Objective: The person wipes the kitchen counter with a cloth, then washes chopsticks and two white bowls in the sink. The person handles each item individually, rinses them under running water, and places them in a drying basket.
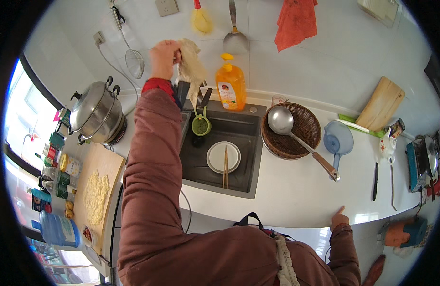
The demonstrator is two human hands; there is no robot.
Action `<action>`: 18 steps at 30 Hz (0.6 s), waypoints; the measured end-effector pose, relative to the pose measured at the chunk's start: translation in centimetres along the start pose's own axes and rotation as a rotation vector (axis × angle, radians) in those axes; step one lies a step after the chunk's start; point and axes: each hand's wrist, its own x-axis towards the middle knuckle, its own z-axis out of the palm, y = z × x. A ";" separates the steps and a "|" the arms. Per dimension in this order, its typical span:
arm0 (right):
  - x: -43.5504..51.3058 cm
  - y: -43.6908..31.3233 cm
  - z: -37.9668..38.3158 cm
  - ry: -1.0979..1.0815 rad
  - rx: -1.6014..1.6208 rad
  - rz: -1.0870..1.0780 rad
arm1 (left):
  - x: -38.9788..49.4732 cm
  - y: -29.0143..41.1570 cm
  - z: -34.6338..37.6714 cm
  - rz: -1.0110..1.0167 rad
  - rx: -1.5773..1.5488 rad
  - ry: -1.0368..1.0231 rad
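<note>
My left hand (164, 59) is raised at the back wall and grips a pale, stained cloth (190, 64) that hangs down beside the tap. Below it, a green strainer (201, 125) hangs at the back of the dark sink (220, 191). In the sink sits a white plate or bowl (214, 155) with wooden chopsticks (226, 166) across it. An orange pump bottle of dish soap (230, 85) stands behind the sink. My right hand (338, 218) touches the counter's front edge with its index finger stretched out; it holds nothing.
Right of the sink, a metal ladle (280, 121) lies in a brown woven basket (309, 123), beside a blue plastic dipper (338, 137). A knife (375, 182) lies farther right. At left are a steamer pot (98, 107) and noodles (97, 196) on a wooden board (112, 161).
</note>
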 end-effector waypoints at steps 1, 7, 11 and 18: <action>-0.1 0.0 0.0 -0.004 0.007 0.005 | 0.6 0.7 -0.2 -0.012 -0.114 -0.029; 0.0 0.1 -0.1 -0.037 0.048 0.020 | 5.8 1.2 -0.4 0.090 -0.455 -0.012; 0.2 0.1 0.0 -0.034 0.051 0.024 | 9.4 0.9 -3.1 0.541 0.099 -0.092; 0.8 0.5 1.0 -0.009 -0.034 -0.030 | 7.5 6.2 -12.8 0.391 -0.439 -0.366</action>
